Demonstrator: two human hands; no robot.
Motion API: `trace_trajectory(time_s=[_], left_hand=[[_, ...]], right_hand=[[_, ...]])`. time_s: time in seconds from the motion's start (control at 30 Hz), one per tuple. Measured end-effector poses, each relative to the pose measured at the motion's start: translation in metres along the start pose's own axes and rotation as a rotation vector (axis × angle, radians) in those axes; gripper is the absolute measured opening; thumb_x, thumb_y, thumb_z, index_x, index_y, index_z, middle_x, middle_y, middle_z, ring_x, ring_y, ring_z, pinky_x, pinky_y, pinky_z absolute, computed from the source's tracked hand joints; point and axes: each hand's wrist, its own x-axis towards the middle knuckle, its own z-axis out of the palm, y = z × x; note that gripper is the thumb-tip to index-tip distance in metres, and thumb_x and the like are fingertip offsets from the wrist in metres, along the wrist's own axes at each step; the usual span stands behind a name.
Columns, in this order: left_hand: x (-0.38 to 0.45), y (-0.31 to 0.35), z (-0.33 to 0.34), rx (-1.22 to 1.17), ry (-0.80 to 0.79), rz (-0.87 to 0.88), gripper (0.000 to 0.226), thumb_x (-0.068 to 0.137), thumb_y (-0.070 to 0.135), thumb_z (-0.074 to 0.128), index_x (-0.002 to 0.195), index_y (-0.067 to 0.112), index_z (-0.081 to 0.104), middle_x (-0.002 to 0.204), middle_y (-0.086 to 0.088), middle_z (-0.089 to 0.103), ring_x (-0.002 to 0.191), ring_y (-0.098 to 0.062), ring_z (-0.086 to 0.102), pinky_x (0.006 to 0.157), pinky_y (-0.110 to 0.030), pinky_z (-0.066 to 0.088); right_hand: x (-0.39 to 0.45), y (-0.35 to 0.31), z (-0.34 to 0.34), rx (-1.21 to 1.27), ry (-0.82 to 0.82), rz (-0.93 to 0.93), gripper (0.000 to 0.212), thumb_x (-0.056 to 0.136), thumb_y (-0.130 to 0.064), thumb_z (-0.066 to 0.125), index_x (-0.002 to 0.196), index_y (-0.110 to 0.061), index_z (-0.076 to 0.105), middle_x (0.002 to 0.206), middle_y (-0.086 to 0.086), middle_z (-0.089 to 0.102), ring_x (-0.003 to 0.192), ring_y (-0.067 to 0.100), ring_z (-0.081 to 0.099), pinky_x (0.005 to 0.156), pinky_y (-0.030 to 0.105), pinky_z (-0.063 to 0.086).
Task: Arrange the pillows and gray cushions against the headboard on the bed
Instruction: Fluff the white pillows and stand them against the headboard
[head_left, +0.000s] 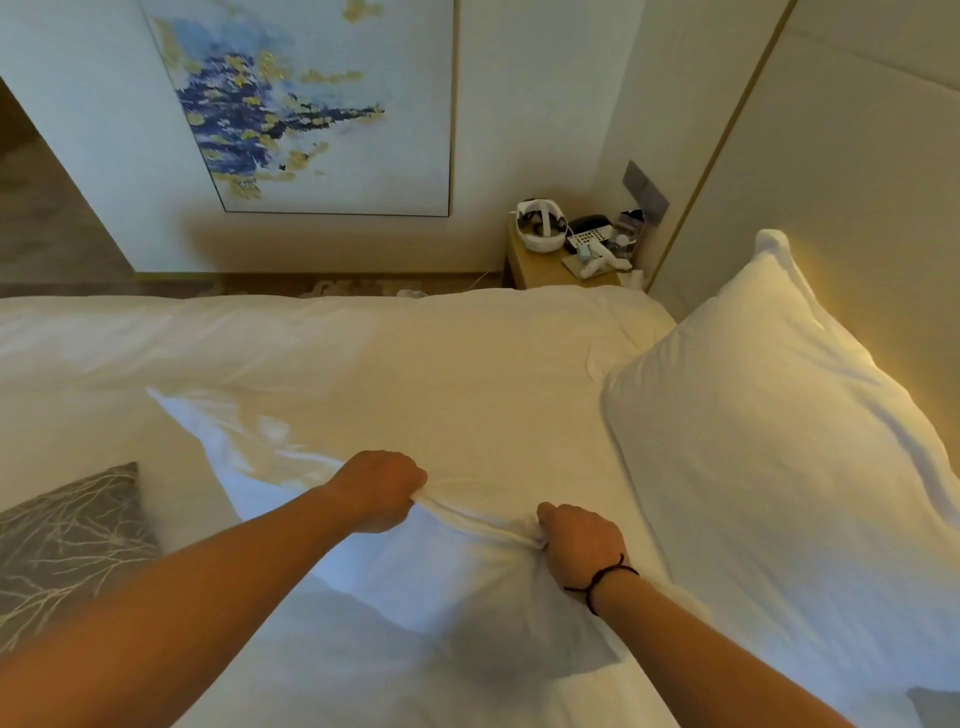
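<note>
A white pillow (291, 467) lies flat in the middle of the bed (363, 332). My left hand (379, 488) and my right hand (582, 545) both pinch a bunched fold of its cover along the near edge. A second white pillow (769, 415) leans against the beige headboard (852, 171) at the right. A gray cushion (67, 545) with a pale branch pattern lies on the bed at the lower left, beside my left forearm. A gray corner (935, 706) shows at the bottom right edge; I cannot tell what it is.
A wooden nightstand (540, 270) stands beyond the bed's far side, holding a white headset (540, 228), a phone and small items. A large blue and gold painting (311, 104) hangs on the far wall. Floor shows at the far left.
</note>
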Motion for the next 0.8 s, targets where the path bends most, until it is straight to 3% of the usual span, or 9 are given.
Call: trace_trajectory(time_s=[0.2,0.3,0.43,0.6,0.7,0.8], left_hand=[[0.000,0.015,-0.058,-0.190,0.114,-0.178,0.025,0.092,0.029,0.048,0.068,0.025,0.047,0.074,0.006,0.051,0.073,-0.022,0.055,0.057,-0.030,0.036],[0.006,0.031,-0.079,-0.299,0.165,-0.254,0.034,0.096,0.036,0.048,0.064,0.026,0.045,0.071,0.008,0.049,0.071,-0.020,0.052,0.057,-0.030,0.035],[0.030,0.068,-0.104,-0.498,0.214,-0.310,0.036,0.098,0.042,0.048,0.080,0.016,0.065,0.081,-0.002,0.061,0.080,-0.025,0.060,0.067,-0.032,0.046],[0.086,0.145,-0.139,-0.715,0.279,-0.254,0.041,0.097,0.043,0.053,0.112,0.008,0.069,0.108,-0.010,0.068,0.099,-0.031,0.064,0.090,-0.039,0.052],[0.132,0.192,-0.162,-0.894,0.343,-0.262,0.035,0.096,0.039,0.057,0.108,0.008,0.066,0.105,-0.009,0.067,0.096,-0.029,0.063,0.088,-0.039,0.052],[0.176,0.233,-0.176,-1.004,0.379,-0.317,0.028,0.095,0.034,0.058,0.106,0.009,0.064,0.099,-0.005,0.063,0.096,-0.026,0.059,0.085,-0.037,0.049]], right_hand=[[0.035,0.036,-0.077,-0.048,0.389,0.019,0.020,0.092,-0.021,0.049,0.104,-0.025,0.064,0.100,0.000,0.065,0.099,0.026,0.058,0.079,0.036,0.035],[0.039,0.052,-0.105,0.132,0.510,0.048,0.036,0.092,-0.031,0.056,0.127,-0.025,0.059,0.126,0.000,0.063,0.120,0.024,0.053,0.101,0.041,0.037],[0.009,0.053,-0.105,0.598,0.277,0.001,0.071,0.089,-0.052,0.059,0.150,-0.027,0.031,0.154,-0.005,0.036,0.140,0.018,0.036,0.114,0.035,0.032],[-0.058,0.045,-0.082,1.187,-0.005,0.056,0.105,0.061,-0.088,0.058,0.149,-0.046,0.017,0.155,-0.021,0.024,0.141,0.010,0.031,0.112,0.032,0.032],[-0.078,0.076,-0.078,1.133,0.053,0.089,0.115,0.058,-0.088,0.058,0.150,-0.046,0.005,0.154,-0.027,0.014,0.142,0.000,0.018,0.115,0.027,0.020],[-0.082,0.139,-0.083,1.036,0.150,0.131,0.109,0.068,-0.069,0.068,0.152,-0.044,0.003,0.151,-0.026,0.017,0.142,0.001,0.019,0.112,0.022,0.020]])
